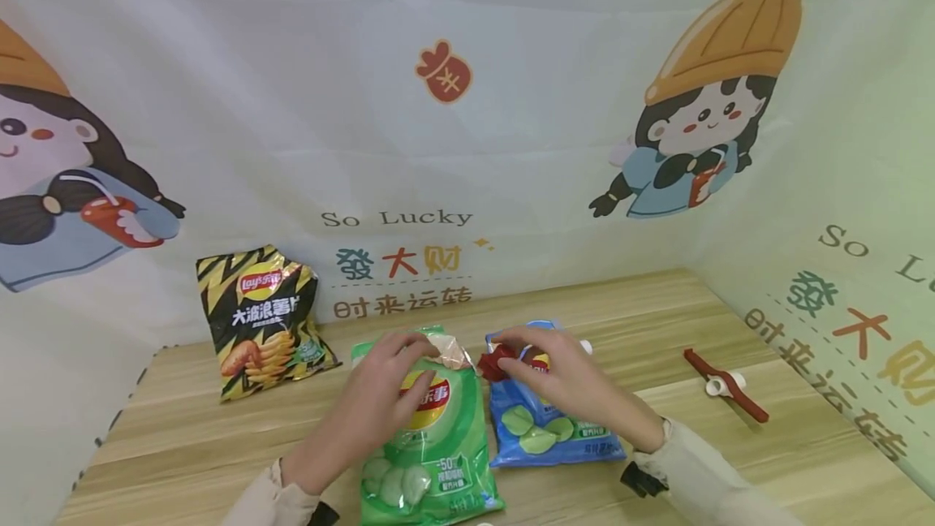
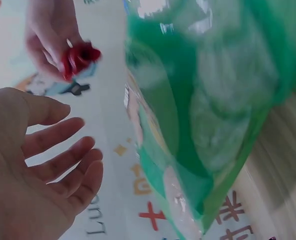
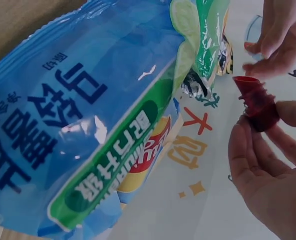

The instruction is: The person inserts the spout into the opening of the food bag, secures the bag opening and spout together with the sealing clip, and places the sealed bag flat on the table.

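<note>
My right hand (image 1: 573, 370) pinches a dark red threaded plastic spout (image 3: 258, 106) between thumb and fingers, over the upper part of a blue chip bag (image 1: 536, 449). The spout is hollow, with a wide round mouth at one end. Above a green chip bag (image 1: 438, 465) is my left hand (image 1: 368, 400), its fingers spread and loosely bent. Nothing sits between those fingers in the left wrist view, where the green bag stands a little apart from them. Crumpled foil (image 1: 451, 351) shows at the green bag's upper right corner.
A black and yellow chip bag (image 1: 259, 327) leans against the printed cloth backdrop (image 1: 540, 136) at the back left. On the wooden tabletop (image 1: 657, 323) at right lies a long red clip (image 1: 738, 400) with a white ring part. Something small and white (image 1: 587, 346) shows behind the blue bag.
</note>
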### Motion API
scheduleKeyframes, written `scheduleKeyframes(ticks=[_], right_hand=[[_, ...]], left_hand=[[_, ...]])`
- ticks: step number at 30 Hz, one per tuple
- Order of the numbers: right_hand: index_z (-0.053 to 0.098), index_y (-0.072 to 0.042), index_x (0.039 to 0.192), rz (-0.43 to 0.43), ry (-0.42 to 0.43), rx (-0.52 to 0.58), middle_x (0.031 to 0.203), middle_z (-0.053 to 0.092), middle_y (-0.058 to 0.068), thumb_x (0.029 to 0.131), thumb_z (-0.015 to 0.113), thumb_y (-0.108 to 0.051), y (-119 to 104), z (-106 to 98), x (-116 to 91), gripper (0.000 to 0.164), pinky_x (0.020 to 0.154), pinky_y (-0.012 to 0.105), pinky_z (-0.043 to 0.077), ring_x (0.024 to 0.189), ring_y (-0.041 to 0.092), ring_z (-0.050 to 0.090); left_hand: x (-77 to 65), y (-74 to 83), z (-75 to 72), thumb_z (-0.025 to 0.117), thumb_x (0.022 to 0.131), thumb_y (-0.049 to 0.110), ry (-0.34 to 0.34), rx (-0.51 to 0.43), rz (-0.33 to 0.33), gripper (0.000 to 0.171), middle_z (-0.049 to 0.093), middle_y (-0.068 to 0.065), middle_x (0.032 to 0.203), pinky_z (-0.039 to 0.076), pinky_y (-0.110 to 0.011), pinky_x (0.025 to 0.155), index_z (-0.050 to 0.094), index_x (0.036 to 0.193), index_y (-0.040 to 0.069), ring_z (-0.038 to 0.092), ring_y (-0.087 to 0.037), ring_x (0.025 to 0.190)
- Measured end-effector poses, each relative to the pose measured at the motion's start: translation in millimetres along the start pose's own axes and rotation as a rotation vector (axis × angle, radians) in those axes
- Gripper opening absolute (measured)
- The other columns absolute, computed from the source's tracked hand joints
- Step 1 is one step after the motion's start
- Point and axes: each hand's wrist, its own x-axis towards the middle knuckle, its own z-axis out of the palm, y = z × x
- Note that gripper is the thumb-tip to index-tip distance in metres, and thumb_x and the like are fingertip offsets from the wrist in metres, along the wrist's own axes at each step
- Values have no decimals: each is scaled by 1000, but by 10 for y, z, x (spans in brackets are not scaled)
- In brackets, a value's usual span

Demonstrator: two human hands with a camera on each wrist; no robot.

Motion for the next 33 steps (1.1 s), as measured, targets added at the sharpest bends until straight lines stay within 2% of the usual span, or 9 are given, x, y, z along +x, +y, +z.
scheduleKeyframes(ticks=[4,9,12,15,19,24,28,33], right_hand=[[60,-9,134,45,-14,22,116,69,4,104,53,-20,43,18,52,32,82,32,56,96,13,65],[63,-9,126,87,-48,15,116,67,5,106,50,-23,108,66,122,28,81,30,54,97,14,64],[64,-8,123,100,-80,11,114,67,4,105,52,-24,141,105,157,27,80,28,54,98,14,64],[64,-7,122,108,-117,37,108,68,0,104,54,-23,168,139,185,26,80,28,55,99,14,64],[66,-6,116,123,-155,97,104,68,-2,101,60,-24,195,167,208,24,80,28,55,97,14,64],[67,-14,109,134,-162,188,107,68,-4,98,66,-29,147,177,229,19,85,31,55,101,16,65],[67,-17,108,96,-147,207,109,68,-6,98,64,-30,42,173,240,17,90,34,54,105,15,64],[66,-16,112,48,-108,199,108,68,-6,100,62,-29,-132,141,232,18,90,34,53,103,12,65]], left_hand=[[152,-160,42,71,92,12,-53,-7,-77,30,59,-15,127,48,-49,99,65,120,3,54,-31,121],[291,-371,132,64,97,18,-128,-49,-185,39,54,-18,137,42,-52,106,58,132,3,47,-34,130],[337,-482,195,61,99,19,-150,-86,-248,38,59,-17,133,44,-52,104,59,132,2,52,-34,125],[346,-562,246,61,98,16,-156,-123,-274,29,67,-14,119,50,-48,96,65,122,1,61,-31,113],[336,-587,257,62,96,10,-153,-188,-270,16,70,-9,104,54,-43,85,70,108,2,64,-23,96],[317,-526,174,62,97,9,-133,-255,-257,14,70,-7,104,53,-42,86,70,108,4,64,-21,97],[311,-406,43,60,100,11,-105,-277,-230,12,69,-1,99,53,-38,82,71,104,9,63,-15,92],[293,-217,-178,60,100,12,-73,-285,-148,12,69,5,95,52,-32,74,71,101,13,60,-8,83]])
